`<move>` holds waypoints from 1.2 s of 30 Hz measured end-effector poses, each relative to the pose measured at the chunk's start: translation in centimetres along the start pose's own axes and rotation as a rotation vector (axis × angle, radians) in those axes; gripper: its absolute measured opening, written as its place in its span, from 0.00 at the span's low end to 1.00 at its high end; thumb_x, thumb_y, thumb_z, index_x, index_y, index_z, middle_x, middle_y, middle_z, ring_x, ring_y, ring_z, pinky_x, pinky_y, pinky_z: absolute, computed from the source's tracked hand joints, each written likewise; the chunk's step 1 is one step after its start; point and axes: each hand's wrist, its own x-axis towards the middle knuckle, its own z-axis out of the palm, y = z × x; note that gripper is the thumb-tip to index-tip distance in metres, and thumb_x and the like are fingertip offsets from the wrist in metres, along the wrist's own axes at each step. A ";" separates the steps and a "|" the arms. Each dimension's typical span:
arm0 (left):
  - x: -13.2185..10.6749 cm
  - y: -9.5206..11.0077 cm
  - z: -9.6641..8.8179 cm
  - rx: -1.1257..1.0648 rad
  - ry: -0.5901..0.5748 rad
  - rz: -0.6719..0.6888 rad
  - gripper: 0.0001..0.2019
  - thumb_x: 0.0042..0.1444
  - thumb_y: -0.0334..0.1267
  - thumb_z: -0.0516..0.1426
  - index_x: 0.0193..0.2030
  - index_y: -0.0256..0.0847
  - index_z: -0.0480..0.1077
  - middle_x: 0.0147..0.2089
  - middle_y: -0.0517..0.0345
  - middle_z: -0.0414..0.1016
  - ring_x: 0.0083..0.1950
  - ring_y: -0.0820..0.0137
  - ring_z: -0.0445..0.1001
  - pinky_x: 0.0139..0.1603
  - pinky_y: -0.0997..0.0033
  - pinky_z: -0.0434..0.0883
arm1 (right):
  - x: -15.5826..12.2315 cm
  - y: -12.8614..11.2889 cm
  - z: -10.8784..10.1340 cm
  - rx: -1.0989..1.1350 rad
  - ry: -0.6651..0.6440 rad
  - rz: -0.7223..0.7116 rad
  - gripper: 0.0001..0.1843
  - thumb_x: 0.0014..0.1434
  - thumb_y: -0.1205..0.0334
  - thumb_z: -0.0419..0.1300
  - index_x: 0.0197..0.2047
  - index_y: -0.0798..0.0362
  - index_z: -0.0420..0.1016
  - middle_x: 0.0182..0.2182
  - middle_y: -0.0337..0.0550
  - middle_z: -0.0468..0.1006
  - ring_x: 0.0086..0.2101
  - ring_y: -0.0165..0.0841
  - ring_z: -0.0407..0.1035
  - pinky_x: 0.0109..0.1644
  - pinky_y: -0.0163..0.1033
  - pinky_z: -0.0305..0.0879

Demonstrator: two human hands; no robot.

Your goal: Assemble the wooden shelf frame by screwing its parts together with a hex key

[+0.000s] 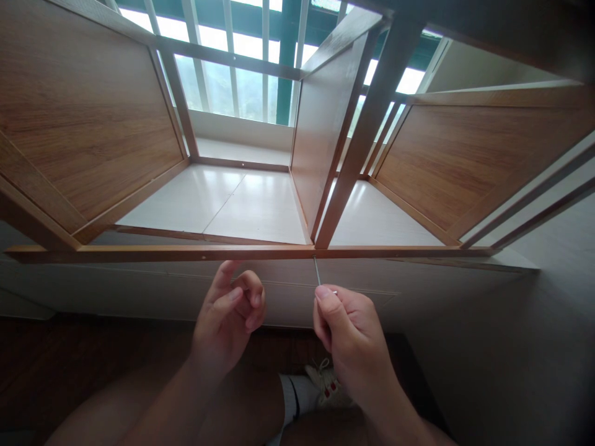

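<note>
Where the wooden post (367,118) meets the front rail (260,253) of the frame, I see a thin metal tool (317,271) set against the rail's front face, right of its middle. The tool slants slightly, its upper end at the rail and its lower part pinched between thumb and bent fingers of the right hand (351,331). A short bit of metal also shows just beyond that thumb. The left hand (229,319) is half open, fingers loosely curled, and I see nothing gripped in it; its index fingertip reaches the rail's lower edge, though from here I cannot tell whether it touches.

The rail runs along the front edge of the white counter (260,201). Over the counter's left end I have a broad wooden panel (88,118), near the middle a narrower upright panel (323,114) beside the post, and toward the right end another broad panel (478,161). Behind its back edge are pale window bars (231,56). Below the hands I make out a laced shoe (328,385) and a white sock (297,396).
</note>
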 end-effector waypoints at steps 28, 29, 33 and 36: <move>0.0 -0.1 -0.2 0.002 -0.040 0.011 0.17 0.66 0.38 0.54 0.60 0.57 0.68 0.33 0.60 0.63 0.26 0.73 0.59 0.24 0.77 0.55 | -0.8 0.9 2.4 0.486 0.010 -0.016 0.29 0.69 0.54 0.54 0.16 0.51 0.59 0.12 0.33 0.57 0.17 0.25 0.48 0.23 0.37 0.43; 0.0 -0.2 -0.2 0.001 -0.043 0.010 0.17 0.66 0.38 0.53 0.61 0.57 0.68 0.33 0.60 0.63 0.26 0.73 0.59 0.24 0.77 0.54 | -0.6 1.0 2.1 0.443 0.022 -0.023 0.30 0.69 0.54 0.54 0.15 0.51 0.59 0.12 0.33 0.57 0.16 0.25 0.48 0.23 0.37 0.43; -0.1 -0.2 -0.3 0.002 -0.042 0.010 0.18 0.67 0.38 0.53 0.61 0.58 0.67 0.33 0.60 0.63 0.26 0.73 0.59 0.25 0.77 0.54 | 0.1 1.1 1.3 0.369 0.006 -0.035 0.31 0.70 0.53 0.52 0.15 0.51 0.58 0.11 0.32 0.57 0.16 0.25 0.48 0.24 0.37 0.46; -0.1 -0.2 -0.3 0.000 -0.043 0.009 0.18 0.67 0.37 0.53 0.61 0.57 0.67 0.33 0.60 0.63 0.26 0.74 0.59 0.25 0.77 0.54 | 0.4 1.1 1.1 0.352 -0.017 -0.029 0.31 0.70 0.53 0.51 0.15 0.51 0.57 0.11 0.33 0.57 0.16 0.24 0.48 0.24 0.37 0.47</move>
